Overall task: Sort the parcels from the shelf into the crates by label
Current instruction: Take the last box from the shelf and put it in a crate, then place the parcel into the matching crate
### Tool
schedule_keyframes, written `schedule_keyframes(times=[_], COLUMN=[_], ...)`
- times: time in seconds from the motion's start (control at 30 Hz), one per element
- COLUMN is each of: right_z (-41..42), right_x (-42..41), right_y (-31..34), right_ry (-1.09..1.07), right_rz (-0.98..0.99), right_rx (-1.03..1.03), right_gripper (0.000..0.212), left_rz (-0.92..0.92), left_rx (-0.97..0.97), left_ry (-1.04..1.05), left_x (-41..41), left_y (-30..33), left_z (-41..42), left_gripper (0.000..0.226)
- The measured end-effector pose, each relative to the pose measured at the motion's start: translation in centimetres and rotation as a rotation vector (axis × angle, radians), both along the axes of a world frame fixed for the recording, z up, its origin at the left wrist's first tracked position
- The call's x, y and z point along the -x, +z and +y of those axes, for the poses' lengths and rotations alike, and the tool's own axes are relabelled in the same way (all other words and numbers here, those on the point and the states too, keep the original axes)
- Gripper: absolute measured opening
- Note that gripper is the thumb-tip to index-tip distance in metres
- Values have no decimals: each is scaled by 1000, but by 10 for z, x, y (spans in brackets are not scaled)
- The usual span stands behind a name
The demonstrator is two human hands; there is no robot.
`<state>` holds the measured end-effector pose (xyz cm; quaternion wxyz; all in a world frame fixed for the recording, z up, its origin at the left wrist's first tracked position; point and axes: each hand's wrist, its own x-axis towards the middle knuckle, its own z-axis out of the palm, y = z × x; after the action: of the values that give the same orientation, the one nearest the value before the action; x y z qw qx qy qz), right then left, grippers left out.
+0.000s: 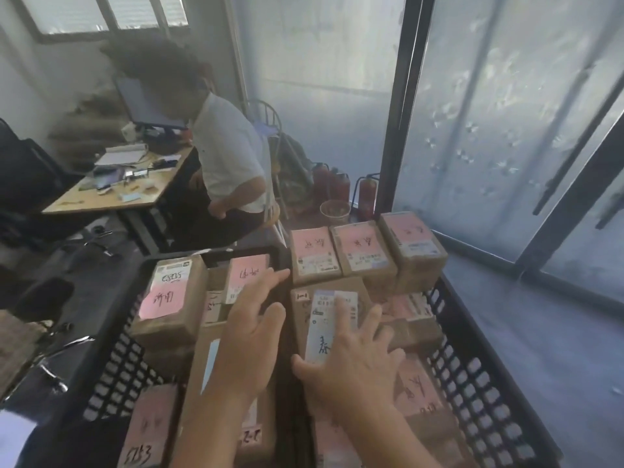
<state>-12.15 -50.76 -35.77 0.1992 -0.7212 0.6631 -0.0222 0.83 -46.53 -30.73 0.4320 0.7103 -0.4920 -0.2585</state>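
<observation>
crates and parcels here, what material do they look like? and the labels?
Crates: likely moulded black plastic, matte, with a regular lattice of wall holes. Parcels: brown corrugated cardboard by the look, dull, with folded edges. Labels: printed paper stickers, slightly glossy, some tinted pink; the exact stock is unclear.

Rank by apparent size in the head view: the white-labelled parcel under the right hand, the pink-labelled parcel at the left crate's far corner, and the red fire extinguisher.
1-2. White-labelled parcel under the right hand and pink-labelled parcel: they look alike, so unranked.
3. Fire extinguisher, though it stands farther away.
</observation>
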Motion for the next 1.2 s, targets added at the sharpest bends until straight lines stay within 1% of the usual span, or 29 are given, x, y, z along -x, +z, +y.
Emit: schedule_keyframes(times=[0.1, 0.23, 0.37, 0.43, 0.47, 0.53, 0.63, 0.7, 0.77, 0.87, 1.0, 1.07, 1.2], right_z=[-2, -4, -8, -10, -11, -13, -15, -15, -14, -2, 35, 63, 137], right_x=[-6, -5, 5, 14, 19, 29, 43, 51, 57, 63, 66, 70, 74], right_y=[-6, -3, 6, 14, 19, 34, 64, 85, 105, 129, 143, 145, 145], right_ry=[1, 15, 18, 42, 67, 137, 252, 332, 404, 516, 741, 861, 1105], right_rz=[30, 44, -7, -30, -46, -90, -186, -259, -337, -426, -525, -559, -610], right_rx=[30, 11, -43, -23, 5, 93, 213, 278, 317, 338, 344, 303, 262], right_gripper=[120, 122, 124, 124, 122, 116, 109, 107, 107, 108, 111, 112, 113], left_rz=[-5, 6, -41, -76, -105, -165, -242, -281, -282, -279, -349, -379, -448], left_rx=[-9, 9, 18, 43, 51, 56, 70, 89, 105, 109, 97, 85, 70], left_ry=[-5, -25, -38, -24, -13, 32, 70, 102, 161, 288, 464, 575, 772], left_x=[-7, -8, -6, -7, -7, -7, -1, 4, 10, 26, 53, 71, 113], left_y=[-8, -12, -4, 3, 8, 19, 35, 47, 60, 74, 81, 81, 75], left_z=[-5, -6, -6, -3, -1, 5, 19, 35, 55, 92, 159, 199, 289], left_gripper=[45, 40, 41, 40, 44, 55, 55, 60, 65, 70, 78, 82, 78])
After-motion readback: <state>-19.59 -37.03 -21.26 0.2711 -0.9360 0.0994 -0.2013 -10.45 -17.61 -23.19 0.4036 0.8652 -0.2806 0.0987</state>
